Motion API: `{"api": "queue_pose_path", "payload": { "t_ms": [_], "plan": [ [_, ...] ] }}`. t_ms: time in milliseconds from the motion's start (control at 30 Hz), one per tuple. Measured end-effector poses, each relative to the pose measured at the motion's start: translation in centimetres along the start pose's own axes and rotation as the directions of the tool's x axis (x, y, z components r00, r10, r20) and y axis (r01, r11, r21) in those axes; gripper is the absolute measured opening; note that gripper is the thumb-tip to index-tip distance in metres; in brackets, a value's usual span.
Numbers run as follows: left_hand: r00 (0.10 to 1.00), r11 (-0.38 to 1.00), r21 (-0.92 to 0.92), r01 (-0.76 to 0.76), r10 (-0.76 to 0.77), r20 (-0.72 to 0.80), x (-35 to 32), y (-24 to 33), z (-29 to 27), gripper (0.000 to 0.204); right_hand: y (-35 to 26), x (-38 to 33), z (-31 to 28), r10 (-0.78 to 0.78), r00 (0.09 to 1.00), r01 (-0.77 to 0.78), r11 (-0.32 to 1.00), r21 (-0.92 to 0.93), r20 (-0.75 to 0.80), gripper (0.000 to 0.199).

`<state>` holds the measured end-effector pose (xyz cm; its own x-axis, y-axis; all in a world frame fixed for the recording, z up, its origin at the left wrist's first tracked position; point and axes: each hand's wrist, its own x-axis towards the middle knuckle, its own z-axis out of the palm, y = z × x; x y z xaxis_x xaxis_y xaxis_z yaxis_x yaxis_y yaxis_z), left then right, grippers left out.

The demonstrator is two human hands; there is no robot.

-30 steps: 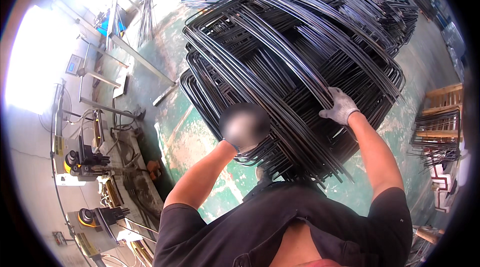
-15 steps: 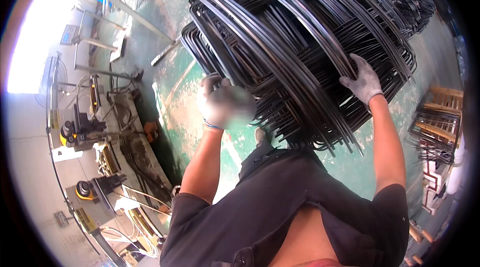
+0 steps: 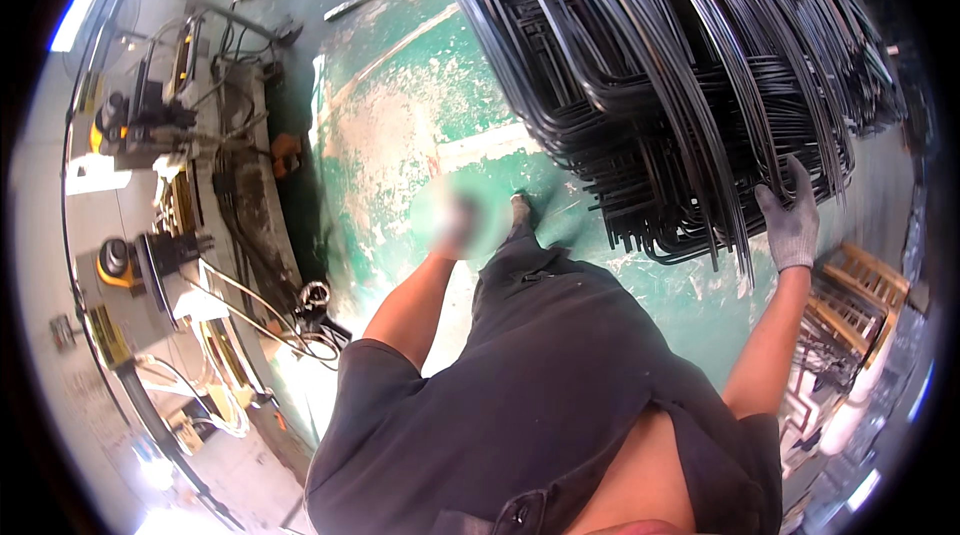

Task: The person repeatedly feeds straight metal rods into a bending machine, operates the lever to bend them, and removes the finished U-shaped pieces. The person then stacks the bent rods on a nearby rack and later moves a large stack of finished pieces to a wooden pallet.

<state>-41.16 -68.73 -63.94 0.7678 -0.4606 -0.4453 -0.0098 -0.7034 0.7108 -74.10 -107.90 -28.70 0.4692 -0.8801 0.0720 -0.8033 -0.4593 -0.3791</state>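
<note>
A tall stack of black bent metal rods point(image 3: 690, 135), shaped like frames with rounded corners, fills the upper right. My right hand point(image 3: 793, 225), in a grey glove, rests against the near right side of this stack. Its thumb and fingers are spread apart beside the rods, and I see no rod clasped in them. My left hand point(image 3: 456, 225) hangs over the green floor, away from the stack. A blurred patch covers it, so neither its fingers nor anything in them can be made out.
Along the left stands a machine bench point(image 3: 240, 135) with yellow-and-black units point(image 3: 115, 260), cables and hoses. Wooden racks point(image 3: 860, 285) stand at the right, beyond my right arm. The green floor point(image 3: 400, 115) is worn and lies between bench and stack. My shoe point(image 3: 519, 205) shows below.
My view has shifted, and the stack now sits farther right and up. My left hand has come away from the stack's left side. My right hand stays at its near right side.
</note>
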Motion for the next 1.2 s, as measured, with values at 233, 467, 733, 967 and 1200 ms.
{"api": "queue_pose_path", "payload": {
  "t_ms": [233,467,733,967,1200],
  "plan": [
    [0.936,0.93,0.111,0.351,-0.345,-0.076,-13.0,-11.5,-0.7,0.042,-4.3,-2.8,2.0,-0.224,0.973,0.227,0.972,-0.067,0.049,0.071],
    [0.911,0.907,0.076,0.413,-0.411,-0.043,-24.8,-18.2,-0.6,0.048,-4.6,-9.6,3.0,-0.313,0.947,0.318,0.947,-0.054,0.077,0.071],
    [0.919,0.88,0.312,0.358,-0.392,0.052,-28.4,-27.0,-3.2,0.034,-0.9,-22.6,3.6,-0.172,0.98,0.183,0.976,0.116,-0.102,0.061],
    [0.952,0.954,0.199,0.225,-0.259,0.165,-27.9,-30.4,-9.0,0.039,3.6,-44.0,15.0,0.257,0.961,-0.271,0.952,0.144,0.105,0.059],
    [0.9,0.807,0.59,-0.015,-0.246,0.359,-25.6,-38.5,-13.7,0.039,7.2,-69.2,22.9,0.529,0.744,-0.528,0.84,-0.125,0.408,0.064]
  ]
}}
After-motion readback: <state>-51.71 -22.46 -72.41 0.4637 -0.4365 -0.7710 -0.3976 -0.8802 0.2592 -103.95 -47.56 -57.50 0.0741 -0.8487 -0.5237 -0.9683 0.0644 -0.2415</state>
